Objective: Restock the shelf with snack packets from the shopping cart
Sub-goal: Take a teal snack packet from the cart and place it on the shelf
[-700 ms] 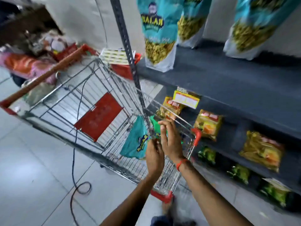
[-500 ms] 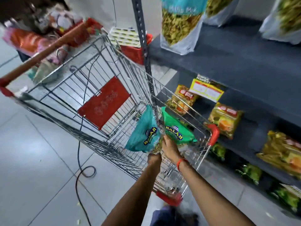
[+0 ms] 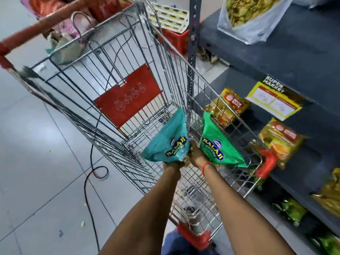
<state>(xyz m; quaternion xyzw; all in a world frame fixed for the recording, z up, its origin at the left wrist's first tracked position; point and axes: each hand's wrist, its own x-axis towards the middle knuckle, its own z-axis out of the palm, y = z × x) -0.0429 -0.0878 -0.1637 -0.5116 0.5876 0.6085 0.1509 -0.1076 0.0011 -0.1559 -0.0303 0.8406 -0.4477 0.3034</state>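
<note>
Inside the wire shopping cart (image 3: 114, 43), my left hand (image 3: 173, 165) grips the lower end of a teal snack packet (image 3: 168, 140). My right hand (image 3: 197, 155) holds a green snack packet (image 3: 219, 146) beside it. Both packets point up and away from me, side by side, near the cart's right wall. The dark grey shelf (image 3: 287, 57) stands on the right, with a large clear snack bag (image 3: 250, 17) on its upper level and yellow packets (image 3: 279, 140) on the level below.
A red flap (image 3: 128, 100) hangs in the cart. A black cable (image 3: 90, 181) loops across the tiled floor on the left. A red crate (image 3: 176, 39) with a carton on top stands past the shelf post (image 3: 193, 30). Green packets (image 3: 290, 210) lie low on the shelf.
Both hands reached down into the cart and took hold of the two packets, which now stand raised and spread apart. The view has tilted down and closer to the cart.
</note>
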